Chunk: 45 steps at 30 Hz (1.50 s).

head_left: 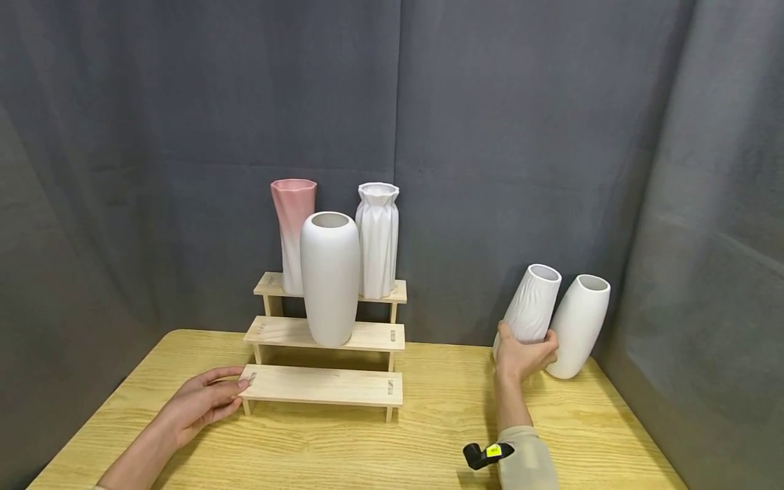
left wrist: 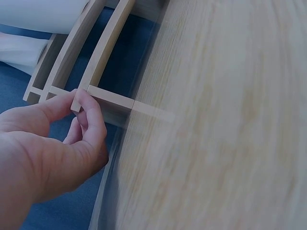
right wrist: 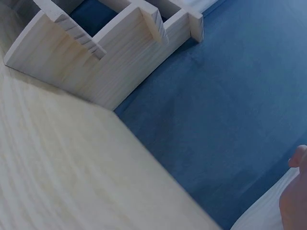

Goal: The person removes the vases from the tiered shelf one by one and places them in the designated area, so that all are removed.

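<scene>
And gripping the wavy-textured white vase (head_left: 534,303) with the right hand (head_left: 523,355), out at four o'clock, just beside a plain white vase (head_left: 580,327)! Pinching the lowest tread (head_left: 321,386) of the three-tier wooden stand (head_left: 272,330) with the left hand (head_left: 201,400), down at eight o'clock. Apparently at the pick-up step; probably calling for a steady lift next, clear of the plain white vase.
</scene>
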{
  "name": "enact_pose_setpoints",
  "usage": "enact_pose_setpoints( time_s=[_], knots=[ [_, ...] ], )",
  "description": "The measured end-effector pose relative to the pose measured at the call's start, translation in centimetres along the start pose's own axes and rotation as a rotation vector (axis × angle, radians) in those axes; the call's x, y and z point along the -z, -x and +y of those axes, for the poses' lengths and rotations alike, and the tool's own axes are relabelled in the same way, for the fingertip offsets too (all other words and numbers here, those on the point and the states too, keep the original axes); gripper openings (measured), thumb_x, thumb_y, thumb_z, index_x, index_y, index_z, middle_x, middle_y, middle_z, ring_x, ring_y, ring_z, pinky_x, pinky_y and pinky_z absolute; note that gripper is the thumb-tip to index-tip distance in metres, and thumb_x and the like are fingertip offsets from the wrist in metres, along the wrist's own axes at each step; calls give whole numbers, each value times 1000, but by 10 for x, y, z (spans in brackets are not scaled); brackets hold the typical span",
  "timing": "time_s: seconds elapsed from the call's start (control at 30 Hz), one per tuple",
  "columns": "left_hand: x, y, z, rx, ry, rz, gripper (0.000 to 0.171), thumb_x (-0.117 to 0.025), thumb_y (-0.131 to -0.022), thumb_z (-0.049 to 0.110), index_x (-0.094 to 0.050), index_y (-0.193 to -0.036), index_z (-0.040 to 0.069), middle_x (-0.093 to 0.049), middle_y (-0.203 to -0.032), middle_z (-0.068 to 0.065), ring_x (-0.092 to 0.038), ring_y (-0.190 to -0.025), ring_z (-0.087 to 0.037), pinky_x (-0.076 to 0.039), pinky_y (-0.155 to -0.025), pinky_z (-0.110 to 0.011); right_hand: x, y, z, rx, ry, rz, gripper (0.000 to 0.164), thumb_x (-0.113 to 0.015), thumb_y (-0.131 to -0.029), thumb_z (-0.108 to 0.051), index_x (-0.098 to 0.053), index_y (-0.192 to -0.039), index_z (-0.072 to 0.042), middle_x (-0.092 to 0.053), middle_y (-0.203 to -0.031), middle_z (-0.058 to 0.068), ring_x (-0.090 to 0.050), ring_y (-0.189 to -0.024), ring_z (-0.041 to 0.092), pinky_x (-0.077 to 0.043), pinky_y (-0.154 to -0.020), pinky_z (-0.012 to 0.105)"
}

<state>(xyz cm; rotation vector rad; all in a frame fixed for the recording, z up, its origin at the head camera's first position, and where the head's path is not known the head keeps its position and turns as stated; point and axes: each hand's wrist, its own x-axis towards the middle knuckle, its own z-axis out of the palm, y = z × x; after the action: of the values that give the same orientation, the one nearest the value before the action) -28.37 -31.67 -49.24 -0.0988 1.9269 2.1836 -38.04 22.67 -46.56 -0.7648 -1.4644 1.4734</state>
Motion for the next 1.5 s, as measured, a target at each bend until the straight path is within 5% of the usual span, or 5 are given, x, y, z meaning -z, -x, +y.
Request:
enact_pose_setpoints(
  time_s=[0.37,0.53,0.8,1.17,1.5],
  knots=[
    [1,0,1,0,12,-7,70,-71,-99,14,-31,-153,-6,-61,-106,-10,-64,-83,-14,-59,-80,-28,0,7,-45,225,-99,124,84,-93,-71,-25,-48,-140,-12,-44,-138,7,-41,-131,17,-32,-109,30],
    [-1,1,2,-1,22,-4,69,-72,-98,13,-33,-152,-6,-61,-110,-12,-65,-86,-15,-59,-80,-29,-1,17,-65,302,-181,114,73,-92,-72,-22,-54,-134,-13,-47,-131,4,-44,-122,13,-36,-105,30],
    [-2,0,3,-9,30,-4,68,-72,-98,11,-33,-151,-7,-60,-108,-12,-65,-86,-15,-59,-80,-28,-3,48,-98,489,-255,-50,61,-90,-77,-21,-59,-128,-10,-52,-122,7,-49,-115,19,-38,-96,37],
    [1,2,1,-8,40,3,66,-72,-98,11,-35,-150,-6,-63,-107,-11,-66,-85,-14,-59,-79,-27,11,122,-158,407,-396,-307,39,-81,-84,-1,-63,-117,9,-54,-120,29,-53,-112,35,-44,-91,43],
    [2,-1,-1,-1,40,-7,69,-73,-98,13,-34,-152,-5,-61,-108,-12,-65,-86,-16,-59,-80,-28,-13,155,-127,485,-410,-615,36,-80,-90,-8,-64,-121,0,-62,-118,13,-59,-111,36,-45,-96,52]
  ],
)
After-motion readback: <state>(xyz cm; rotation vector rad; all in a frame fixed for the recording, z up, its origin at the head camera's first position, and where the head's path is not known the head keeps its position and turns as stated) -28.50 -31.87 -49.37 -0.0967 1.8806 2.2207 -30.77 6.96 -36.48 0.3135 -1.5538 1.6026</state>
